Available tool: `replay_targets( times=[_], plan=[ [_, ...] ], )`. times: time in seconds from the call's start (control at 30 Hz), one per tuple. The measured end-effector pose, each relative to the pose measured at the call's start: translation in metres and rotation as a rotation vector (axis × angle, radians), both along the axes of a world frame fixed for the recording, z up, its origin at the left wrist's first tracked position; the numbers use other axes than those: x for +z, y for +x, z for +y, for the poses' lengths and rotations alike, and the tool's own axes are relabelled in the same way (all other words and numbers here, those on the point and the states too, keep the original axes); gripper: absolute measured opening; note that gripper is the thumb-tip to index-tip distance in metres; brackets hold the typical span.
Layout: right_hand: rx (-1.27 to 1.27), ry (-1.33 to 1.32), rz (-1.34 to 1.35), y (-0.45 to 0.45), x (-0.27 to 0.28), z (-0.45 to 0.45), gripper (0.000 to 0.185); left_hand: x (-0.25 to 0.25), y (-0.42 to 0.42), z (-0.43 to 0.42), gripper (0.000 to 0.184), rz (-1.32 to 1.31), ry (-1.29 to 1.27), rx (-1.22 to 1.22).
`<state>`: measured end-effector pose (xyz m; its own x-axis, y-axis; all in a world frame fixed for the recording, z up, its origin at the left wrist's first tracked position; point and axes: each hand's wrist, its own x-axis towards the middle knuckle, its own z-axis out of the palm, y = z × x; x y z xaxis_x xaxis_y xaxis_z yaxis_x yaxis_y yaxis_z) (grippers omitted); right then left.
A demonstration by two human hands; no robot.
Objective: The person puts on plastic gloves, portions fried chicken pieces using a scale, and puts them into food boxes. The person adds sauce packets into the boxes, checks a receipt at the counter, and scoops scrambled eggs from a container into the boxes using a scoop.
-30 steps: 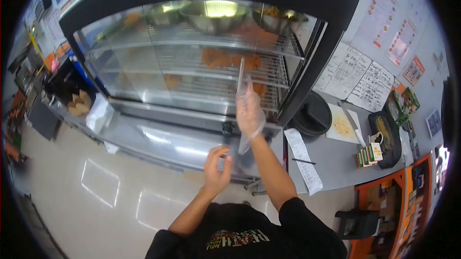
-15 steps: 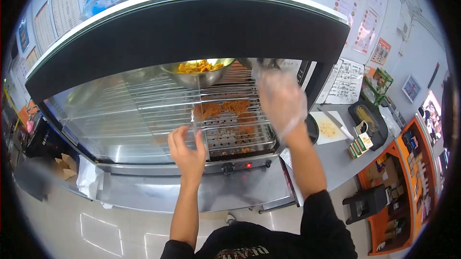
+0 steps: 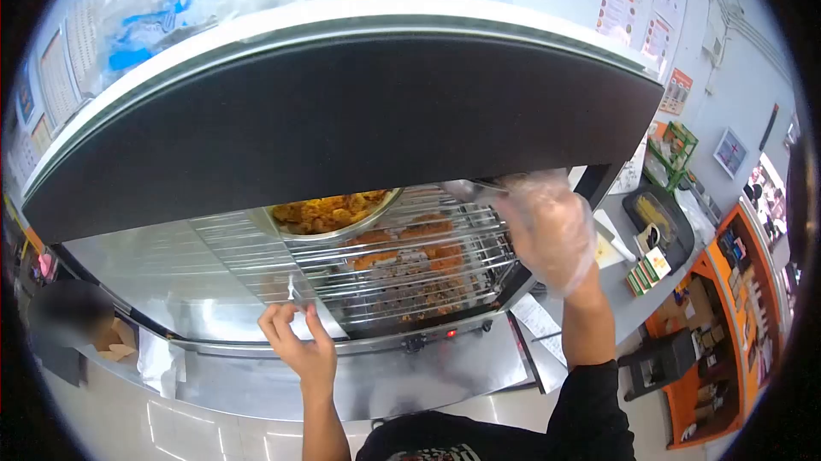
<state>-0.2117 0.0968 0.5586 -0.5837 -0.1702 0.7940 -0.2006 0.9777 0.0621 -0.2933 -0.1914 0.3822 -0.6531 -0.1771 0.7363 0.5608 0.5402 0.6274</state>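
Observation:
A glass-fronted food warmer [image 3: 342, 119] stands before me with its sliding glass door [image 3: 231, 273] partly open. My left hand [image 3: 301, 348] is bare, thumb and fingers apart, its fingertips at the door's edge just below the small clear handle [image 3: 292, 290]. Inside a thin plastic glove, my right hand [image 3: 552, 234] is at the right of the opening, fingers curled beside a shiny metal piece [image 3: 472, 191] whose kind I cannot make out. A steel bowl [image 3: 342, 230] of yellow-brown food sits on the upper wire rack [image 3: 428, 247]. Brown fried pieces [image 3: 445, 256] lie beneath the rack.
On the right counter are a cutting board [image 3: 607, 247], a small green and white box [image 3: 648, 271], a black tray [image 3: 658, 221] and a green basket [image 3: 676, 149]. Plastic bags [image 3: 162, 16] lie on the warmer's top. Orange shelves [image 3: 718, 333] stand at far right.
The glass door has slid left with my left hand at its edge, widening the opening. My right hand has moved right and lower in view. The camera view has shifted too.

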Motion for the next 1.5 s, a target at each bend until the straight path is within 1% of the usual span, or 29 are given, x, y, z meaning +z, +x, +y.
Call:
replay_targets(
  times=[0.07,0.17,0.23,0.3,0.33,0.37,0.4,0.43,0.5,0.53,0.57,0.6,0.67,0.7,0.73,0.8,0.87,0.93,1.0,1.07,1.13,1.17,1.23,1.27,1.37,1.43,1.47,1.5],
  plan=[
    [-0.010,-0.041,-0.032,0.018,0.006,-0.005,0.033,-0.003,0.000,-0.006,0.019,0.010,-0.028,-0.010],
    [-0.122,0.052,-0.098,0.054,0.024,-0.020,0.023,-0.005,-0.007,-0.005,0.019,0.054,-0.007,-0.019],
    [-0.113,0.103,-0.161,0.074,0.027,-0.021,0.029,-0.007,-0.007,-0.005,0.018,0.098,0.003,0.013],
    [0.011,0.097,-0.262,0.092,0.035,-0.025,0.036,-0.006,-0.006,-0.003,0.019,0.125,-0.024,0.011],
    [-0.032,0.203,-0.337,0.110,0.038,-0.025,0.039,-0.005,-0.007,0.000,0.019,0.153,0.002,-0.009],
    [-0.056,0.324,-0.396,0.127,0.042,-0.019,0.041,-0.002,-0.004,0.003,0.018,0.145,-0.023,0.000],
    [0.097,0.298,-0.504,0.134,0.045,-0.004,0.043,-0.003,-0.004,0.006,0.018,0.153,0.003,-0.034],
    [0.177,0.283,-0.578,0.134,0.050,0.002,0.042,-0.004,-0.001,0.009,0.020,0.122,-0.028,-0.051],
    [0.269,0.276,-0.648,0.129,0.046,-0.003,0.040,0.001,0.010,0.018,0.025,0.140,-0.018,-0.110],
    [0.288,0.270,-0.669,0.129,0.044,-0.009,0.039,0.000,0.016,0.026,0.027,0.096,0.017,-0.158],
    [0.314,0.264,-0.686,0.128,0.040,-0.015,0.038,0.000,0.022,0.033,0.027,0.087,0.071,-0.216],
    [0.340,0.257,-0.698,0.126,0.037,-0.021,0.036,-0.009,0.029,0.042,0.027,0.045,0.113,-0.327],
    [0.402,0.239,-0.721,0.117,0.027,-0.039,0.034,-0.021,0.040,0.050,0.028,0.052,0.250,-0.594],
    [0.439,0.231,-0.724,0.114,0.025,-0.050,0.033,-0.022,0.042,0.040,0.029,0.068,0.309,-0.733],
    [0.481,0.219,-0.733,0.108,0.020,-0.061,0.032,-0.034,0.044,0.025,0.031,-0.075,0.265,-0.881],
    [0.584,0.204,-0.752,0.095,0.009,-0.088,0.030,-0.073,0.049,-0.015,0.034,-0.365,0.188,-1.165],
    [0.695,0.186,-0.761,0.080,-0.007,-0.126,0.028,-0.134,0.061,-0.070,0.033,-0.313,0.164,-0.971],
    [0.811,0.151,-0.762,0.064,-0.029,-0.175,0.026,-0.162,0.092,-0.166,0.032,-0.623,0.284,-0.794],
    [0.920,0.111,-0.760,0.050,-0.055,-0.235,0.024,-0.208,0.127,-0.266,0.030,-0.811,0.337,-0.494],
    [1.039,0.045,-0.739,0.035,-0.086,-0.307,0.022,-0.219,0.168,-0.366,0.030,-0.856,0.385,-0.240],
    [1.170,-0.048,-0.626,0.016,-0.113,-0.399,0.022,-0.229,0.194,-0.448,0.029,-0.984,0.492,0.007],
    [1.236,-0.104,-0.557,0.006,-0.131,-0.446,0.022,-0.222,0.196,-0.479,0.029,-0.962,0.577,0.068],
    [1.219,-0.136,-0.541,-0.003,-0.155,-0.535,0.028,-0.207,0.204,-0.539,0.029,-0.936,0.731,0.182],
    [1.252,-0.154,-0.562,-0.007,-0.166,-0.577,0.029,-0.196,0.201,-0.569,0.028,-0.922,0.756,0.171],
    [1.332,-0.204,-0.590,-0.029,-0.207,-0.697,0.032,-0.193,0.171,-0.657,0.028,-0.779,1.014,0.063],
    [1.368,-0.230,-0.614,-0.047,-0.235,-0.768,0.035,-0.183,0.148,-0.716,0.035,-0.717,1.195,0.056],
    [1.388,-0.216,-0.581,-0.062,-0.248,-0.806,0.027,-0.182,0.136,-0.747,0.037,-0.662,1.308,0.067],
    [1.409,-0.207,-0.604,-0.077,-0.262,-0.846,0.025,-0.180,0.122,-0.783,0.039,-0.605,1.417,0.079]
  ],
)
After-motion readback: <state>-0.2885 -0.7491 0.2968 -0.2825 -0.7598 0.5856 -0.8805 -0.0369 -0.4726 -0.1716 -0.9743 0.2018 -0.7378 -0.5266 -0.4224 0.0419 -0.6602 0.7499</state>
